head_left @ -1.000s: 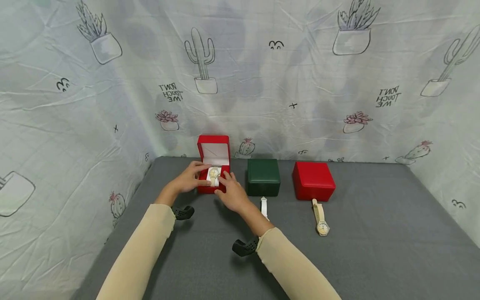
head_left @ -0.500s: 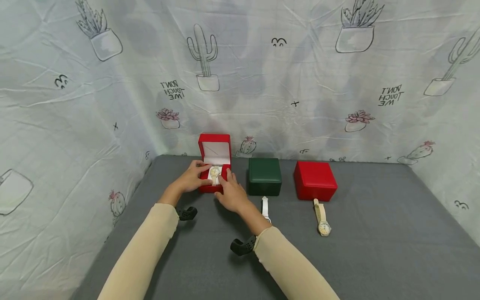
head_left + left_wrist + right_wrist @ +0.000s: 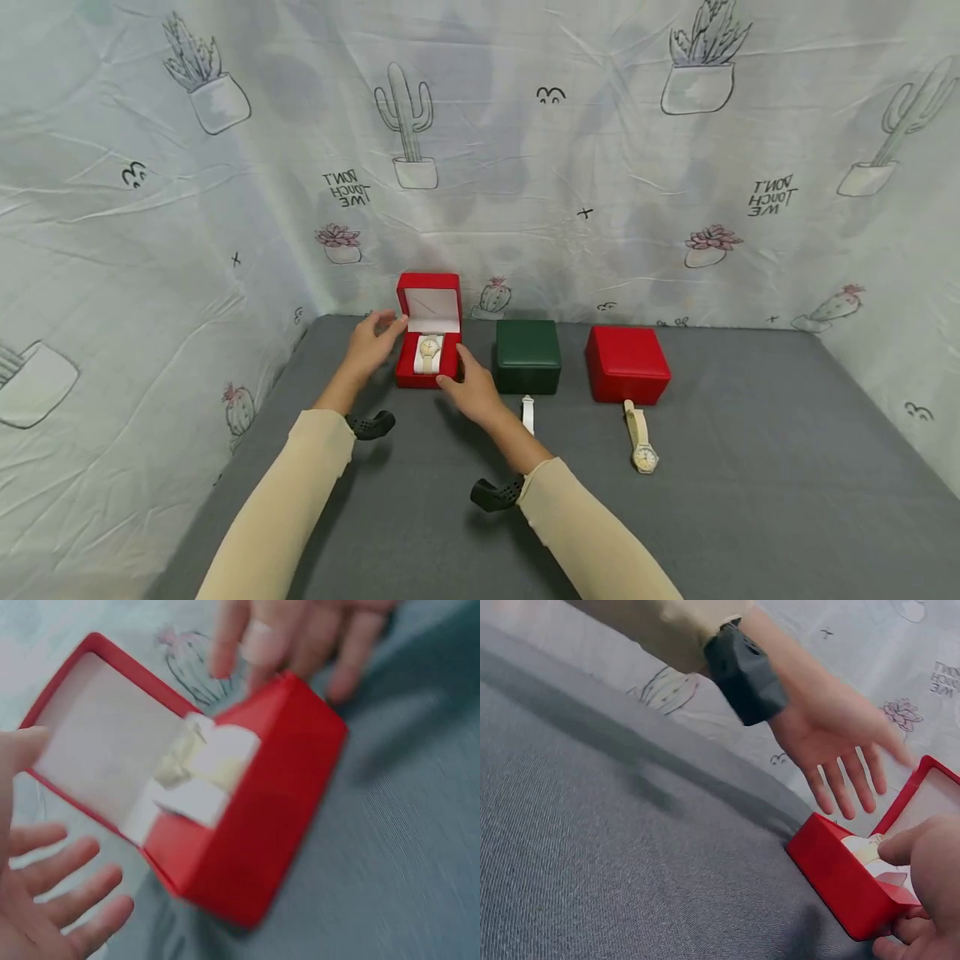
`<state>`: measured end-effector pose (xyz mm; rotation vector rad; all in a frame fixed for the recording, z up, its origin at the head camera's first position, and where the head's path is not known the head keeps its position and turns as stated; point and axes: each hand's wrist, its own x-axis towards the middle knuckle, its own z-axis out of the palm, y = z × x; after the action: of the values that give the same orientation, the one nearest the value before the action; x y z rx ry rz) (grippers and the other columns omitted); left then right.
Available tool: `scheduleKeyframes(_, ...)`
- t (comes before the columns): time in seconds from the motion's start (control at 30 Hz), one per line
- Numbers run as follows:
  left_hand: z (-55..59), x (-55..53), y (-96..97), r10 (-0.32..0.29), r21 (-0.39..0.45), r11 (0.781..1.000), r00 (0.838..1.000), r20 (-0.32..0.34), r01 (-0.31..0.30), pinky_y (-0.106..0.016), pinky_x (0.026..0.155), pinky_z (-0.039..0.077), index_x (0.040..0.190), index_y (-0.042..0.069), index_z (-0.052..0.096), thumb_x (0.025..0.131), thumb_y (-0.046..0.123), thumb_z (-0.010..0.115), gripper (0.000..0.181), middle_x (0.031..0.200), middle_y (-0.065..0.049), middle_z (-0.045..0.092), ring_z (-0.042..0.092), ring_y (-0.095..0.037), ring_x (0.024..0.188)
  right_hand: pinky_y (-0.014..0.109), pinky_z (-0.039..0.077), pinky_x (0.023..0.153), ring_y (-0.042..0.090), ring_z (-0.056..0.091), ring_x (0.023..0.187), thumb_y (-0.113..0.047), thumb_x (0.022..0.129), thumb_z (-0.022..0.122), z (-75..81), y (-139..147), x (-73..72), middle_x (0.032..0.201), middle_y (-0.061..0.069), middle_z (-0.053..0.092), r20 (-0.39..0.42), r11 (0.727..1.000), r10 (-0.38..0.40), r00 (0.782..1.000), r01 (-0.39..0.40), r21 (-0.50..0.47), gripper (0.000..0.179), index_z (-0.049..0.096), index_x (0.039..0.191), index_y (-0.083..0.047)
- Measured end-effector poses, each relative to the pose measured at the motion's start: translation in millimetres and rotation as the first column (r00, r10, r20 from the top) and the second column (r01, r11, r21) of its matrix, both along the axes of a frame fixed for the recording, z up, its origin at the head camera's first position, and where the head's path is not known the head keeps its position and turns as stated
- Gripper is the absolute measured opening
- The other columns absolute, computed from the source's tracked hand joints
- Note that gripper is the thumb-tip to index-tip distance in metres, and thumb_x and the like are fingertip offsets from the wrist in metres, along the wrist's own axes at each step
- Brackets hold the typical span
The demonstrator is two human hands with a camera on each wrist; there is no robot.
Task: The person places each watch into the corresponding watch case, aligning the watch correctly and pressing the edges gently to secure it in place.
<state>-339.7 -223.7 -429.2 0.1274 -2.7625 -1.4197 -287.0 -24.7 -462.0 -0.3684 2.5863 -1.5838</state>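
An open red watch box [image 3: 412,380] stands at the back left, its white-lined lid [image 3: 432,308] raised. Inside it a cream-strapped watch [image 3: 428,347] is wrapped around a white cushion [image 3: 419,363]. My left hand [image 3: 367,343] is beside the box's left side, fingers spread and holding nothing; in the left wrist view the thumb is near the lid's edge. At the box's right side is my right hand [image 3: 477,393], its fingers extended along that side and its thumb toward the front. In the right wrist view the right hand [image 3: 930,892] overlaps the box's edge; contact is unclear.
A closed green box [image 3: 527,358] and a closed red box [image 3: 628,364] stand to the right. Before them lie a white-strapped watch [image 3: 528,413], partly hidden by my right arm, and a cream watch [image 3: 639,437]. A patterned curtain [image 3: 517,208] hangs behind the grey table [image 3: 720,467].
My left hand has drawn off the watch and cushion, moving left and back toward the lid. My right hand has shifted right, away from the cushion, to the box's side.
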Motion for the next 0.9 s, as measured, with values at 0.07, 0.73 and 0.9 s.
scheduleKeyframes(0.07,6.4,-7.4,5.4,0.058,0.101,0.993,0.998,0.028,-0.06,-0.05,0.106,0.043,0.146,0.012,0.038,0.093,0.062,0.045,0.073,0.148,-0.013,0.044,0.046,-0.032,0.132,0.044,0.041,0.109,0.028,0.044,0.137,-0.015,0.095,0.059,-0.6,1.2,-1.0,0.15,0.016,0.042,0.01,0.997,-0.017,1.0,0.017,-0.072,0.066,0.027,0.151,-0.002)
scheduleKeyframes(0.73,18.1,-24.7,19.3,-0.015,0.383,0.921,0.974,0.225,-0.074,-0.059,0.111,0.031,0.155,0.02,0.017,0.091,0.069,0.037,0.083,0.158,-0.008,0.023,0.032,-0.039,0.141,0.043,0.04,0.11,0.028,0.041,0.14,-0.033,0.1,0.051,-1.2,1.7,-6.3,0.154,0.014,0.037,0.207,0.943,-0.044,0.977,0.109,-0.314,0.064,0.027,0.152,-0.005)
scheduleKeyframes(0.9,9.2,-14.9,14.8,-0.078,0.428,0.903,0.972,0.223,-0.026,-0.063,0.113,0.026,0.156,0.022,0.012,0.093,0.064,0.038,0.08,0.162,-0.008,0.015,0.025,-0.041,0.145,0.045,0.042,0.107,0.031,0.045,0.136,-0.04,0.102,0.042,-1.8,2.0,-9.7,0.153,0.015,0.037,0.24,0.906,-0.043,0.97,0.139,-0.4,0.063,0.027,0.151,-0.004)
